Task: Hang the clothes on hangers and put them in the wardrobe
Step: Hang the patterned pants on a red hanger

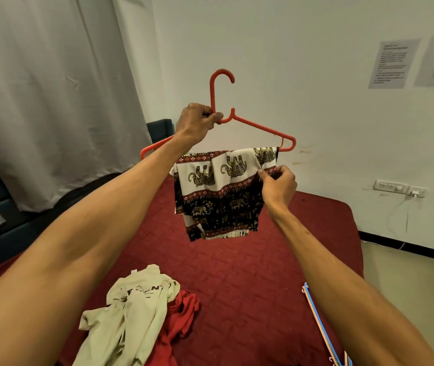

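The person's left hand is raised over the bed, its grip closed round the neck of an orange-red plastic coat hanger, just under the hook. The hanger's left shoulder is partly hidden behind that forearm; only its tip pokes out.

Draped over the hanger's lower bar is a folded cotton garment printed with elephants, cream at the top and black with red bands lower down. It hangs in the air well above the bed. I cannot tell what sort of garment it is from its folds.

The right hand has its grip pinched on the cloth's right edge, by a red band, fingers curled in.

Below lies a bed with a dark red quilted cover. On its near left sits a crumpled beige T-shirt with dark lettering, the letters too creased to read, overlapping a bunched red garment. At the near right edge lie thin pale blue and pink plastic hangers, cut off by the frame, so I cannot count them.

A grey curtain hangs at the left. On the far right wall are 2 paper sheets, their print too small to read, and a white switch plate lower down.
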